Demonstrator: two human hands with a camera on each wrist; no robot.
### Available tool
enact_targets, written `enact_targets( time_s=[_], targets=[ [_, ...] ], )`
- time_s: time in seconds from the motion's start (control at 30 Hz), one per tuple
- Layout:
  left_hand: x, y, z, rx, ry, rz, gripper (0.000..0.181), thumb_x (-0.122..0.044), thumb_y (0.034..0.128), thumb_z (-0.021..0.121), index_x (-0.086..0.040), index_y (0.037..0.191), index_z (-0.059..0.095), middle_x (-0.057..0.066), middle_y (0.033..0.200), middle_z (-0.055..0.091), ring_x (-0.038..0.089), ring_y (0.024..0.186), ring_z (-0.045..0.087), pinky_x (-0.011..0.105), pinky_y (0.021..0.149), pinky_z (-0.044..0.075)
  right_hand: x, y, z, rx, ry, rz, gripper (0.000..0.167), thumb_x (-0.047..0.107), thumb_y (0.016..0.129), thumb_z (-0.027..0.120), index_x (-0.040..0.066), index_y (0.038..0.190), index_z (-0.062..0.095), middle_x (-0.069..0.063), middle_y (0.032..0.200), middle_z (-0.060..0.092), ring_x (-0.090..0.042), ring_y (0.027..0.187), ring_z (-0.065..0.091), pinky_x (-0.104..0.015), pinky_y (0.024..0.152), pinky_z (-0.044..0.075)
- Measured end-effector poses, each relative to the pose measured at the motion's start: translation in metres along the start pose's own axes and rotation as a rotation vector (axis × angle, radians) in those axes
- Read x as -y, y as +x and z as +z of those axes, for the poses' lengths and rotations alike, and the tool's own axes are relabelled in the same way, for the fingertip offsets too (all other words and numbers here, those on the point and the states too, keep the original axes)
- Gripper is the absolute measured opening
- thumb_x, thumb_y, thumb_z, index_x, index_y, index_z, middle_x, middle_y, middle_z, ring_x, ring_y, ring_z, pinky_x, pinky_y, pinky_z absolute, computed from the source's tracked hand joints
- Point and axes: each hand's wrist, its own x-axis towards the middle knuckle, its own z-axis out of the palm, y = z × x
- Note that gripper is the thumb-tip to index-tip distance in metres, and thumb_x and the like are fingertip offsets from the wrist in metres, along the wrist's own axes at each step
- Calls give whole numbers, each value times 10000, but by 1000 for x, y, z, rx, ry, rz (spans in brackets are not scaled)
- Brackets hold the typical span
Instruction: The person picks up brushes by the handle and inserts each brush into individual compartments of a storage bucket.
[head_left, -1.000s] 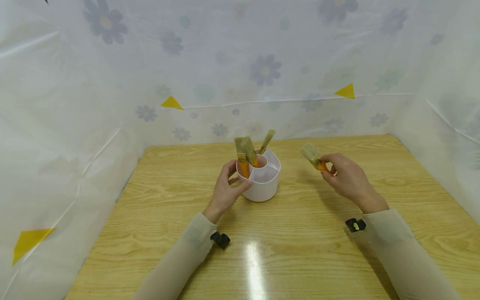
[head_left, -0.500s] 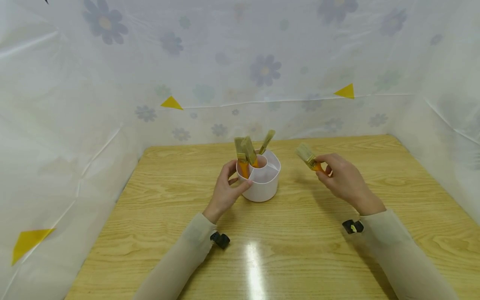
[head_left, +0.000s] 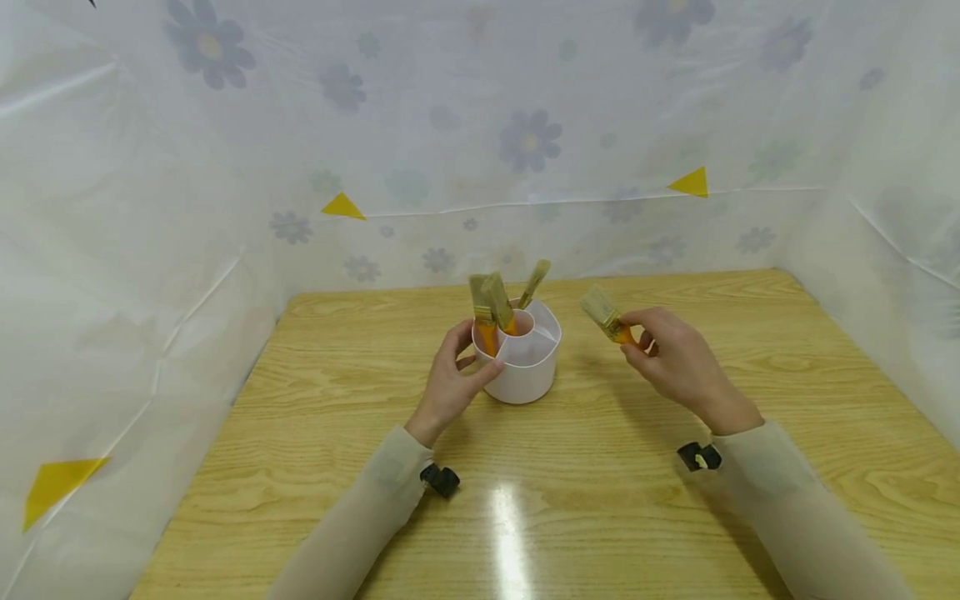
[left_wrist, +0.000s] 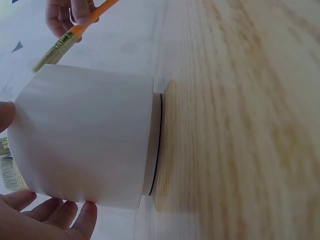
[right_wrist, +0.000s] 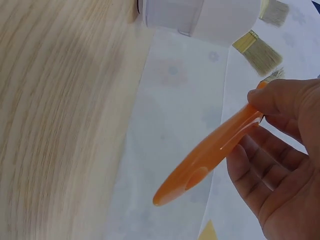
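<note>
A white round holder with divided compartments and a central ring stands on the table. My left hand grips its left side, thumb at the front rim and fingers round the wall. Three paintbrushes stand in it, bristles up: two at the left, one a wide paintbrush, and a slimmer paintbrush leaning at the back. To the right, my right hand pinches an orange-handled paintbrush between thumb and fingers near its metal band. That brush is held above the table, bristles tilted up and left toward the holder.
The wood-grain table runs up to a flowered plastic sheet at the back, with more sheeting on both sides. Yellow triangles mark the sheet. A black wrist camera sits at each cuff.
My right hand has moved a little to the left with the paintbrush, closer to the holder. The left hand and the holder have stayed in place.
</note>
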Motion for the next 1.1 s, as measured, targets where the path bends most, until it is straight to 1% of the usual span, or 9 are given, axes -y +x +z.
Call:
enact_targets(
  time_s=[0.23,0.53,0.77,1.0,1.1],
  targets=[
    [0,0,-1,-2,12,-4,692,-260,864,720,-154,1453,372,-22,1446,405,171,1320,383,446,1019,400,3,2,3,-29,40,-48,376,-7,802,717,27,1159,604,-85,1021,602,-115,703,537,-333,566,513],
    [-1,-1,-1,9,9,-13,688,-258,873,712,-159,1457,363,-17,1451,398,178,1320,382,449,1025,393,11,4,6,-50,52,-106,376,-1,801,710,33,1159,600,-83,1028,595,-126,721,536,-308,567,508],
    [0,0,-1,22,-6,14,687,-245,876,709,-143,1460,361,42,1461,394,244,1329,374,511,1020,379,14,7,8,-71,58,-126,374,-8,791,709,28,1148,603,-90,1029,600,-129,721,537,-323,563,510],
    [-1,0,-1,13,16,-5,697,-270,873,712,-155,1462,359,-18,1454,399,181,1323,381,447,1022,396,18,14,9,-88,91,-149,360,-15,789,697,30,1135,606,-79,1011,602,-130,720,532,-334,565,515],
    [-2,0,-1,9,19,-7,702,-271,870,714,-152,1464,358,-22,1450,403,176,1319,385,444,1019,399,21,17,9,-93,99,-163,360,-20,786,689,28,1134,607,-78,1004,599,-137,721,538,-325,564,512]
  ],
)
